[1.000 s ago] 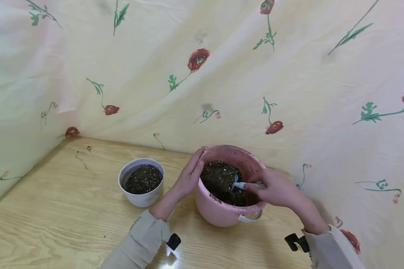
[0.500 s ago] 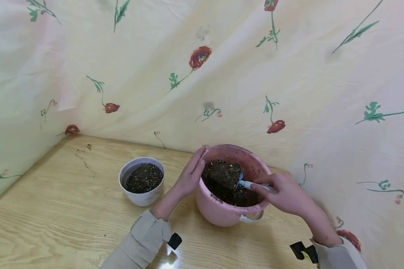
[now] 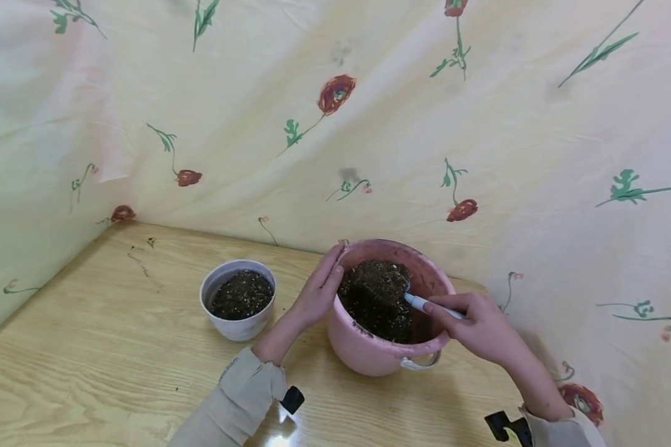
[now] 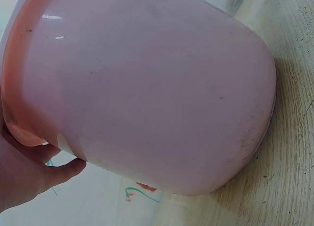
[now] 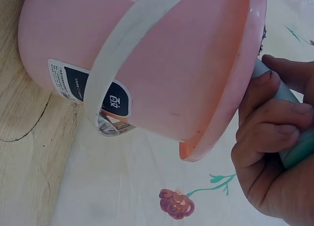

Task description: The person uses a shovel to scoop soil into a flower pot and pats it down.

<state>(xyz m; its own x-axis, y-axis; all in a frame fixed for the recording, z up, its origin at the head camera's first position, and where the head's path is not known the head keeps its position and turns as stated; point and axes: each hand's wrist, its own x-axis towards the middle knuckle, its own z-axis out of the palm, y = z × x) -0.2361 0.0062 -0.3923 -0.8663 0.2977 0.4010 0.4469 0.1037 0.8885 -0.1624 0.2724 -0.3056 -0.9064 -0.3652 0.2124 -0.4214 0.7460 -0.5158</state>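
Note:
A pink bucket (image 3: 363,359) holds dark potting soil (image 3: 377,310). My left hand (image 3: 317,288) grips its left rim; in the left wrist view, fingertips (image 4: 73,169) press the outer wall just under the lip. My right hand (image 3: 481,326) holds the light blue handle of a small trowel (image 3: 417,302) over the right rim. Heaped soil hides most of the trowel's blade. In the right wrist view, curled fingers wrap the blue-green handle (image 5: 283,93) beside the rim. Left of the bucket stands a white pot (image 3: 236,327), with soil (image 3: 243,297) inside.
The wood-grain table (image 3: 117,347) carries scattered soil crumbs. Flower-printed cloth (image 3: 246,155) rises behind the bucket and along the left side. A pale carrying handle (image 5: 117,54) hangs on the bucket's outside, across a printed label (image 5: 122,96).
The trowel has lifted a heap of soil and drawn it up and right within the bucket, my right hand shifting right. My left hand keeps its place on the rim.

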